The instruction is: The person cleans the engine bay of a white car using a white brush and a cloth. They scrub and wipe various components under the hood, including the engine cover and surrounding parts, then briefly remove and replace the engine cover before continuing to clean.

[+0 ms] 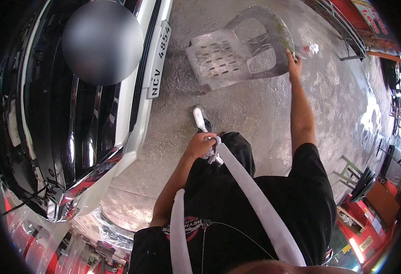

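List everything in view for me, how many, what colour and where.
Car: one, black and white, left
Plate: one, white, car's front
Chair: one, grey, upper middle
White item: one, kind unclear, beyond right hand
Stool-like frame: one, greenish, right
Light tube: one, whitish, lower right
Floor: one, grey, middle
Grey item: one, kind unclear, in left hand
Straps: two, white, before shirt
Shirt: one, black, lower middle
Shoe: at least one, white, centre
Left hand: one, bare, centre
Right hand: one, bare, on chair's backrest
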Tool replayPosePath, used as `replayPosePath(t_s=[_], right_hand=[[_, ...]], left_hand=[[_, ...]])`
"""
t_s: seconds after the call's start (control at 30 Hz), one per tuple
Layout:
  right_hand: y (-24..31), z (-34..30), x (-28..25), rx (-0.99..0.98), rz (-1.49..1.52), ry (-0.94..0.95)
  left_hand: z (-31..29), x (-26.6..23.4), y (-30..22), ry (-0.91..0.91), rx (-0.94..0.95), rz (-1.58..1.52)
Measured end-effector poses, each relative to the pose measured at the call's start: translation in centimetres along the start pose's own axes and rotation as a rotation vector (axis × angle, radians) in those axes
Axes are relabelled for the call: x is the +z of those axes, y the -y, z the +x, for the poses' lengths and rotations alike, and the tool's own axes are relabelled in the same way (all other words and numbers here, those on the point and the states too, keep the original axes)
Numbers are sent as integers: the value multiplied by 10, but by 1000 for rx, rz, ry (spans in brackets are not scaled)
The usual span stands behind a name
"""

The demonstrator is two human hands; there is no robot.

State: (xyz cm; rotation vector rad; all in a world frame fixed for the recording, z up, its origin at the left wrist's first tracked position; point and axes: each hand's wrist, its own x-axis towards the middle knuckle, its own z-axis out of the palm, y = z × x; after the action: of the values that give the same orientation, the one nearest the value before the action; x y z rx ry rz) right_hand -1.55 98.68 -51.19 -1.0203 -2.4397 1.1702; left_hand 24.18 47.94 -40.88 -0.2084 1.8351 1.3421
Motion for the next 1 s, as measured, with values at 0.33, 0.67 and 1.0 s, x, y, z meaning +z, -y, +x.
replayPosePath(t_s=[0.33,0.67,1.0], right_hand=[[24,-124,44,283,-227,-252],[29,-269,58,517,82,-218],[11,-336,28,-107,144,20]], left_hand=[[19,-29,-8,111,45,-50],[-10,-66,-102,-63,323,-142],[-92,-98,-185,-194,625,-244]])
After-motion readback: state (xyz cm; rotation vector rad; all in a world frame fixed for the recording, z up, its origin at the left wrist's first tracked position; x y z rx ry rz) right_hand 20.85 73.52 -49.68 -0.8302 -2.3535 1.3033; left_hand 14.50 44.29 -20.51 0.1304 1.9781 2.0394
